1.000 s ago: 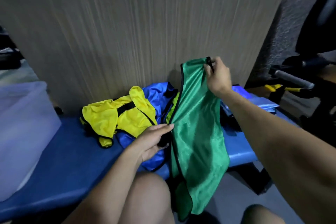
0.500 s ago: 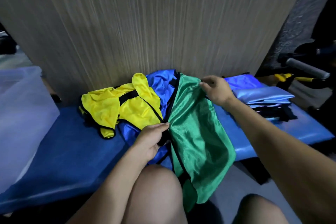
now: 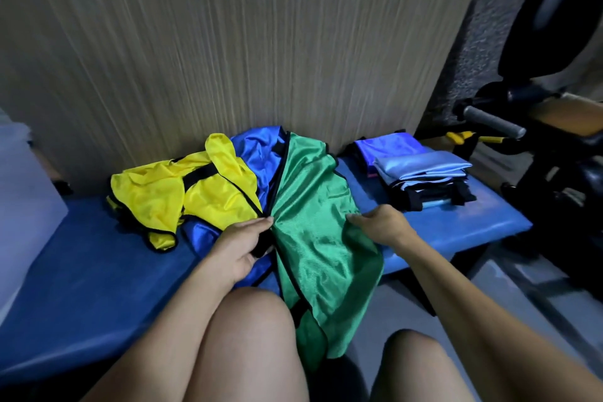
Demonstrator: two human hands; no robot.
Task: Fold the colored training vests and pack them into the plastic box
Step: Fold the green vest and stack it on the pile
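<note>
1. The green vest (image 3: 313,222) lies on the blue bench (image 3: 98,271), its lower end hanging off the front edge — thin, slick mesh, likely to slide.
2. Your left hand (image 3: 239,246) pinches its black-trimmed edge; your right hand (image 3: 381,225) presses flat, gripping nothing.
3. Take hold along the trim.
4. The yellow vest (image 3: 182,196) and blue vest (image 3: 257,153) crowd the left; the folded stack (image 3: 421,173) sits right, the plastic box (image 3: 23,199) far left.

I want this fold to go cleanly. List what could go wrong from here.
1. The green vest hangs off the bench edge; released, it may slide to the floor.
2. It overlaps the blue vest; the left hand could drag that along.
3. The right hand works near the folded stack and could knock it.
</note>
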